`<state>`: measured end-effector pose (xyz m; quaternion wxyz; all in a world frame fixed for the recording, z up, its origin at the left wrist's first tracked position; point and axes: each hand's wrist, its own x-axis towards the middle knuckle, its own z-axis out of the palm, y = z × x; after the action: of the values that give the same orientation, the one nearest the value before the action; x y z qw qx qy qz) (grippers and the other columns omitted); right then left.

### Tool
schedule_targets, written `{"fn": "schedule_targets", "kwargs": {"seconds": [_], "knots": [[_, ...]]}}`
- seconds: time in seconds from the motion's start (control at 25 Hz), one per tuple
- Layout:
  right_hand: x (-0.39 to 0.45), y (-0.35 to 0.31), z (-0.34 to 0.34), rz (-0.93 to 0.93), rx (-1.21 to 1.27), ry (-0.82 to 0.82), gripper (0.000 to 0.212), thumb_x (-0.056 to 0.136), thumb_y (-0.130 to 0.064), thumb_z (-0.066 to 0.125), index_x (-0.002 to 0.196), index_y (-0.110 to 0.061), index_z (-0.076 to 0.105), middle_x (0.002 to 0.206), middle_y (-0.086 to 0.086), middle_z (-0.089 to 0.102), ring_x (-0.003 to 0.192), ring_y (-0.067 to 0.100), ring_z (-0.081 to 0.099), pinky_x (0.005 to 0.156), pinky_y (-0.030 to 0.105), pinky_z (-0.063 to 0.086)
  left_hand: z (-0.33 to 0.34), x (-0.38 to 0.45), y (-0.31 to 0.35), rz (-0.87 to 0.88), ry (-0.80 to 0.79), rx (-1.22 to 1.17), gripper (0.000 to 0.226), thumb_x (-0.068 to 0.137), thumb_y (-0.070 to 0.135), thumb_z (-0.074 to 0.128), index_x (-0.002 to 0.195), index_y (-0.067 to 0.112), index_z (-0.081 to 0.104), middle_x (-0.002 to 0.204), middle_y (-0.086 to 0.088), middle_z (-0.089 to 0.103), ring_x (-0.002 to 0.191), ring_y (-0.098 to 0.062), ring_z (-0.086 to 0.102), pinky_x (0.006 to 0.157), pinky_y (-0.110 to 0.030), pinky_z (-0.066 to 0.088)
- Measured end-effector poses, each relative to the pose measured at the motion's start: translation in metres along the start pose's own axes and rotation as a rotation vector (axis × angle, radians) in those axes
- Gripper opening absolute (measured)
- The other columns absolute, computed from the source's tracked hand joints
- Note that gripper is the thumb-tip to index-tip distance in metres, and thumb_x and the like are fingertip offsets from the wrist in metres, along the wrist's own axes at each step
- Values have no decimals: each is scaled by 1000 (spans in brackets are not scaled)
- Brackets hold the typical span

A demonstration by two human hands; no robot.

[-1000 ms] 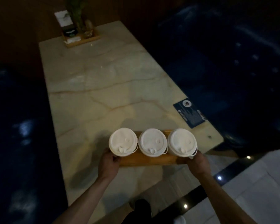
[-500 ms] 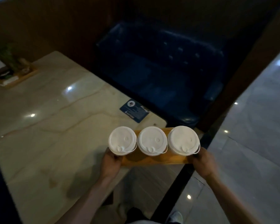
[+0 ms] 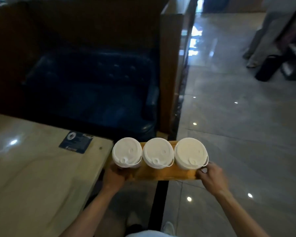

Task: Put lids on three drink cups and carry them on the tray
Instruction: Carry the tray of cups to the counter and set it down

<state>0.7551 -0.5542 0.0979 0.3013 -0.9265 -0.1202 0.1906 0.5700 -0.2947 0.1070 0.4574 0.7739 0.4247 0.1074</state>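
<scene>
While hands grip tray [image 3: 162, 174] ends — left [image 3: 115, 176], right [image 3: 212, 177] — three lidded cups [image 3: 158, 153] sit between.

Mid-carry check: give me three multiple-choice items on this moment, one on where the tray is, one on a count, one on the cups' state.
1. The wooden tray is:
A. flat on the marble table
B. held in the air past the table corner
C. on the blue seat

2. Cups on the tray:
A. two
B. three
C. four

3. The cups are:
A. all lidded
B. one open
C. all open

Key: 1 B, the left hand and right hand grip its ends beside the table; 2 B, three stand in a row; 3 A, a white lid tops each.
</scene>
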Motion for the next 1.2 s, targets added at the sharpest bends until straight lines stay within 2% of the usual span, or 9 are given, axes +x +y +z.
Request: {"fn": "schedule_targets", "kwargs": {"seconds": [0.04,0.12,0.24,0.4,0.52,0.76,0.92,1.04,1.2], "knots": [[-3,13,-10,38,20,27,12,81,-15,67,91,-15,74,102,13,69,92,31,62,77,39,52,15,6,10,30,-37,0,34,67,21,84,79,40,58,78,27,64,73,13,61,66,-11,45],[-10,38,-27,112,49,87,8,79,-15,67,85,-16,72,98,12,68,90,31,62,77,41,54,44,16,28,60,-126,-10,39,72,3,83,89,32,63,82,27,68,76,13,62,67,-7,46],[-21,67,-50,240,85,170,4,78,-17,66,77,-19,70,90,10,68,85,31,64,73,39,54,82,29,55,105,-280,50,39,80,1,75,116,8,61,111,-5,64,106,-20,59,89,-31,46],[-35,103,-76,444,166,272,10,76,-15,63,66,-18,62,85,11,67,80,32,63,72,41,55,137,43,97,202,-481,90,38,88,13,70,123,16,57,122,-8,61,116,-26,58,100,-48,50],[-44,129,-89,525,195,342,6,81,-14,62,78,-15,68,93,13,68,86,32,64,76,43,56,177,51,126,265,-614,51,32,89,15,68,118,23,58,125,-7,59,118,-27,57,101,-55,49],[-53,155,-108,698,218,514,17,86,-18,62,96,-15,74,104,12,72,98,33,68,81,42,56,256,76,182,455,-830,116,34,92,19,65,120,36,55,133,-2,56,123,-23,54,106,-49,46],[-57,167,-120,818,277,601,16,86,-15,61,97,-12,72,106,13,72,99,33,67,80,40,56,307,84,222,613,-939,161,44,89,12,67,102,53,59,121,10,59,111,-9,55,97,-31,47],[-63,177,-124,919,316,708,15,87,-12,60,94,-9,73,105,15,73,98,35,68,80,40,55,348,83,246,674,-999,276,30,90,11,65,113,31,65,129,-2,61,120,-24,56,101,-43,49],[-79,195,-129,1014,404,818,17,91,-14,58,97,-7,73,103,18,75,98,36,69,83,46,56,400,63,274,798,-1075,417,33,89,13,65,121,21,64,131,-4,60,121,-23,56,102,-45,50]]}}
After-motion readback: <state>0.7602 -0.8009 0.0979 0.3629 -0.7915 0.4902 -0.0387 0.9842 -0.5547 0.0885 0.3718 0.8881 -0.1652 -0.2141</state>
